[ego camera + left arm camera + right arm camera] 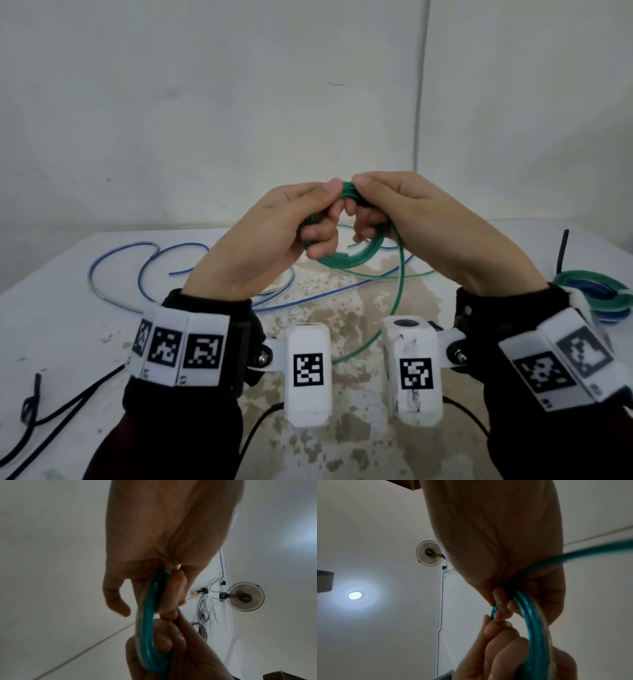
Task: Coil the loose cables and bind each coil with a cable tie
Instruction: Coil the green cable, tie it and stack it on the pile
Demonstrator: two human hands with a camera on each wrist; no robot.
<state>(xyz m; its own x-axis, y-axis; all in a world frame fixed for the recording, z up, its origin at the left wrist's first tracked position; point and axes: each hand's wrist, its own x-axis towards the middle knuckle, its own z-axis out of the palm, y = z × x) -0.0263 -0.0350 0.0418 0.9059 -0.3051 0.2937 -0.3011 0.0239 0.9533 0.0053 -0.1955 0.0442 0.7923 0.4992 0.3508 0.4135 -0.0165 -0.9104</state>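
A small coil of green cable (349, 255) is held up above the table between both hands. My left hand (308, 219) grips its left side, fingers curled round the strands. My right hand (368, 212) pinches the top of the coil (347, 192) and grips its right side. A loose green tail (399, 294) hangs from the right hand down toward the table. In the left wrist view the green coil (147, 622) runs through the curled left fingers (173, 597). In the right wrist view the coil (536, 632) passes under the right fingers (501, 604).
A loose blue cable (171, 270) sprawls over the white table (68, 329) at left and behind the hands. A bound green and blue coil (599, 291) with a black tie lies at the right edge. A black cord (51, 414) trails at the near left.
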